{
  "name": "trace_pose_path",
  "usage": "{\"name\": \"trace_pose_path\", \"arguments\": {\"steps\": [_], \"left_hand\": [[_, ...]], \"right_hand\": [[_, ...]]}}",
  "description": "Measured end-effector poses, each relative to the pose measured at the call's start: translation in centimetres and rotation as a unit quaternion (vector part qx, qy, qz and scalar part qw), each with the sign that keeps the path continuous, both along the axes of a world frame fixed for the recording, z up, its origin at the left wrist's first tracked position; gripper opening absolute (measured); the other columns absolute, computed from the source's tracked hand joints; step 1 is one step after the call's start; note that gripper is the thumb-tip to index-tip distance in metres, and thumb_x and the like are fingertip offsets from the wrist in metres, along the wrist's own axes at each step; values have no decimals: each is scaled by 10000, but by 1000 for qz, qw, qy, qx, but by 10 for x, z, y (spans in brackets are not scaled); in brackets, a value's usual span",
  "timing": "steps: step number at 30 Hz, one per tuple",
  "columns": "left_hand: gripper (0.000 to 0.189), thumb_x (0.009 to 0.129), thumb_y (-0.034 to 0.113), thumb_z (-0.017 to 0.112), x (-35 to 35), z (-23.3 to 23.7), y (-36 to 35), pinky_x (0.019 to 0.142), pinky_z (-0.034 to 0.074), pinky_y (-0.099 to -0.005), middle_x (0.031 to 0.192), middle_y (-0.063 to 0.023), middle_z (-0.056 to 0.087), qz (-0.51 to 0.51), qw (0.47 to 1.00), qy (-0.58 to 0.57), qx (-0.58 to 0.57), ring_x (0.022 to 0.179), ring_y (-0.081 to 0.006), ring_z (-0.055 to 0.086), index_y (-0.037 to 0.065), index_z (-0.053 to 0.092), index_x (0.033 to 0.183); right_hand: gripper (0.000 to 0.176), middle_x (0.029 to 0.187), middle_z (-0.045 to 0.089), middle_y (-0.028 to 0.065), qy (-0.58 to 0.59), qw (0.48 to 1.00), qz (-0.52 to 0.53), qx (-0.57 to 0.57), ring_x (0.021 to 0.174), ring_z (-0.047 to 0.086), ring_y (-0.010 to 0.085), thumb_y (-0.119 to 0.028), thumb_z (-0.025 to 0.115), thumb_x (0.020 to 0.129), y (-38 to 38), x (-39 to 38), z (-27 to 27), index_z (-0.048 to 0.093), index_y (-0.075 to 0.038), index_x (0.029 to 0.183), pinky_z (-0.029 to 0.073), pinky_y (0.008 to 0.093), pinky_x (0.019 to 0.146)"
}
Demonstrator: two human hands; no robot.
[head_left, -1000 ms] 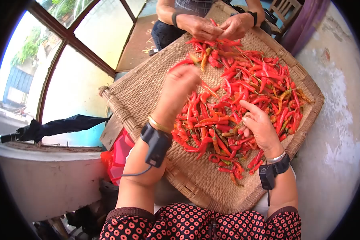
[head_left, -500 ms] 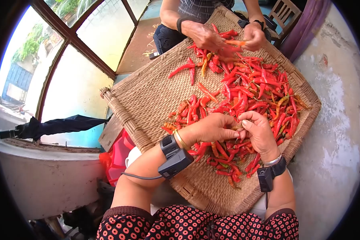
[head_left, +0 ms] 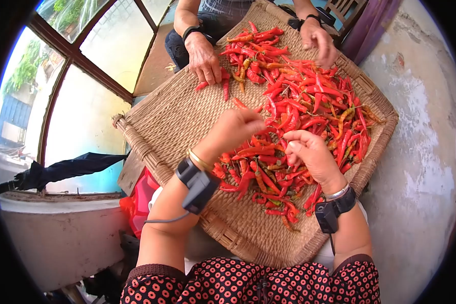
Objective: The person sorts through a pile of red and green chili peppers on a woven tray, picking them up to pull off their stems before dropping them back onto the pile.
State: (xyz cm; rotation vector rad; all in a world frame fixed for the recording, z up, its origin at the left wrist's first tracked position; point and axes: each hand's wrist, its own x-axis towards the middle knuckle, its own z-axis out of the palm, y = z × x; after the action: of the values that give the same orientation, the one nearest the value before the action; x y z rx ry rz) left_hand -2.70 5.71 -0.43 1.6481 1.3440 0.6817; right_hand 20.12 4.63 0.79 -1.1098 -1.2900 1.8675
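A spread of red chili peppers [head_left: 309,96], a few orange or greenish, covers much of a woven tray [head_left: 167,116]. Over the heap's left side, my left hand [head_left: 233,131] has its fingers drawn together, tips close to the chilies; whatever they hold is hidden. My right hand [head_left: 311,157] hovers above the middle of the heap, thumb and index finger bent toward each other in a pinch. Anything between those fingertips is too small to name. Both my wrists carry black strapped devices, and a gap separates the two hands.
Across the tray sits another person, one hand [head_left: 205,58] on a few red chilies, the other hand [head_left: 319,43] above the heap. A folded dark umbrella [head_left: 76,169] lies along the window ledge. Red plastic bags [head_left: 142,202] are at left; a wall [head_left: 415,126] stands close at right.
My hands, together before over the heap, are now apart; the left has gone up and left. The other person's hands have also separated, one moving left onto chilies. The view has shifted slightly.
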Motion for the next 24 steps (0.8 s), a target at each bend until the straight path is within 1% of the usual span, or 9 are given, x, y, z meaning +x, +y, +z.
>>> {"name": "trace_pose_path", "arguments": {"steps": [1,3,5,11,14,16,19,22,24], "left_hand": [[185,789,187,630,12,10,-11,609,465,-303,708,-89,621,-49,994,46,86,642,-166,591,42,651,902],[253,718,207,664,21,0,-18,632,477,-368,756,-136,616,-144,954,228,131,694,-261,611,78,636,934],[274,703,227,671,27,-4,-24,639,479,-384,760,-136,617,-136,944,270,132,714,-286,609,84,624,932],[273,680,242,679,22,-3,-23,644,479,-392,735,-127,611,-114,932,331,97,723,-308,606,73,595,877],[221,694,227,666,15,0,-17,624,464,-377,704,-130,607,-152,941,295,64,700,-289,606,68,637,844],[240,694,221,666,11,7,-17,623,465,-365,716,-134,610,-130,956,260,40,680,-276,603,74,643,882],[212,735,248,646,1,10,-9,619,479,-359,688,-129,628,-72,976,200,49,659,-254,617,48,661,802],[206,774,223,636,-6,12,8,613,476,-326,689,-125,624,106,994,25,33,654,-217,615,24,648,823],[194,801,194,625,-9,5,18,614,473,-307,707,-126,618,256,936,-162,177,662,-191,608,8,639,853]], "right_hand": [[239,804,592,38,-60,998,27,23,616,544,77,-129,531,877,0,-2,1,548,1,1078,448,196,569],[229,837,607,57,-107,993,35,37,651,565,102,-110,563,842,0,-3,-6,574,13,1035,458,226,593],[235,855,615,82,-216,947,77,226,691,594,144,-108,596,800,-1,-2,-13,591,7,1005,474,266,616],[241,793,621,145,-289,901,85,312,758,610,290,-147,633,750,0,1,-11,603,-11,945,476,370,680],[244,791,622,142,-292,900,91,311,752,611,288,-159,629,754,1,1,-11,603,-10,945,474,376,678],[241,718,600,102,-313,875,104,353,610,588,176,-107,616,767,0,2,-12,600,-1,982,471,291,583],[229,771,608,131,-374,833,131,387,686,605,261,-123,610,761,-2,2,-12,607,-28,970,481,344,635],[209,803,599,135,-392,807,131,422,748,587,316,-123,606,753,-4,5,-19,616,-52,949,477,385,665],[203,799,594,131,-413,796,135,422,744,585,317,-127,608,753,-6,4,-15,619,-62,945,475,391,660]]}}
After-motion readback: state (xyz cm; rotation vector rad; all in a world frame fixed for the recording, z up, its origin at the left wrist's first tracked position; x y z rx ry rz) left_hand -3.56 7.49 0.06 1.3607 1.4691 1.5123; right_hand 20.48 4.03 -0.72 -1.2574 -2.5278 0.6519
